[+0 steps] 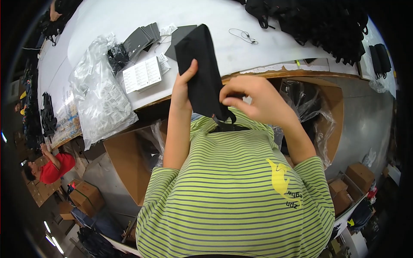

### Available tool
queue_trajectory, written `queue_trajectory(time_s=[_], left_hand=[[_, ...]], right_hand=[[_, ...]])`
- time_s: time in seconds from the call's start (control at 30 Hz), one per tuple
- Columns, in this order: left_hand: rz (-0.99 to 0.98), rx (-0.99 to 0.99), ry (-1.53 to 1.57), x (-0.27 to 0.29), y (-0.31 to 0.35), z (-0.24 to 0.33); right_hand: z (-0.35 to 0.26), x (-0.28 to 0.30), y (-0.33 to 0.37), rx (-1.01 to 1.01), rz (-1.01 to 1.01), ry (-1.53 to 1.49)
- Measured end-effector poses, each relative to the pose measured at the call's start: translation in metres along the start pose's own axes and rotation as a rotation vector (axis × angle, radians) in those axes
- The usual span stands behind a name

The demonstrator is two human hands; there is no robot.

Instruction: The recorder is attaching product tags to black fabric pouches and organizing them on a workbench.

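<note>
A flat black fabric pouch (pixel 202 71) is held up over the table's front edge, tilted, with a small loop hanging at its lower end. My left hand (pixel 184 88) grips it from the left side, the thumb lying across its face. At the pouch's right edge, low down, my right hand (pixel 251 96) is closed in a pinch. Whatever lies between those fingertips is too small or hidden to name.
Left on the white table (pixel 103 17) lie a clear plastic bag (pixel 105 92) of labels, a stack of white printed cards (pixel 142 75) and dark cards (pixel 140 41). Black pouches (pixel 314 26) pile up at the far right. Open cartons (pixel 124 161) stand below. A co-worker (pixel 56 167) is at left.
</note>
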State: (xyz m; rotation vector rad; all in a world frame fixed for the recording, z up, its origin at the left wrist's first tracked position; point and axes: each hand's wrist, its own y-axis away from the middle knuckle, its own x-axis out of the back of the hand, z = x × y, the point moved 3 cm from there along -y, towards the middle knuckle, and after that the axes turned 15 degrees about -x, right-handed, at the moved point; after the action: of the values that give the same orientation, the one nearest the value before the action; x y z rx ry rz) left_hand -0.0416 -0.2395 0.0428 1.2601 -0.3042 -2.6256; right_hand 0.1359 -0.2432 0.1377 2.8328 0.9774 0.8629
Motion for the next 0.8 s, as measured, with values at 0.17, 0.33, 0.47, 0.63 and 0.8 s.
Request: queue_trajectory(time_s=[0.17, 0.33, 0.47, 0.63, 0.8], left_hand=[[-0.024, 0.021, 0.08, 0.004, -0.004, 0.006], [0.026, -0.155, -0.187, -0.004, 0.002, 0.014], [0.007, -0.192, -0.391, -0.026, 0.015, 0.02], [-0.009, -0.175, -0.462, -0.023, 0.023, 0.019], [-0.066, -0.162, -0.485, -0.027, 0.024, 0.015]], right_hand=[[0.0, -0.006, 0.004, -0.092, -0.094, -0.056], [-0.003, 0.008, -0.001, 0.138, 0.285, 0.232], [-0.01, 0.005, -0.003, 0.298, 0.387, 0.552], [0.045, 0.067, -0.042, 0.105, 0.966, 0.555], [0.027, 0.011, -0.023, 0.325, 0.514, 0.693]])
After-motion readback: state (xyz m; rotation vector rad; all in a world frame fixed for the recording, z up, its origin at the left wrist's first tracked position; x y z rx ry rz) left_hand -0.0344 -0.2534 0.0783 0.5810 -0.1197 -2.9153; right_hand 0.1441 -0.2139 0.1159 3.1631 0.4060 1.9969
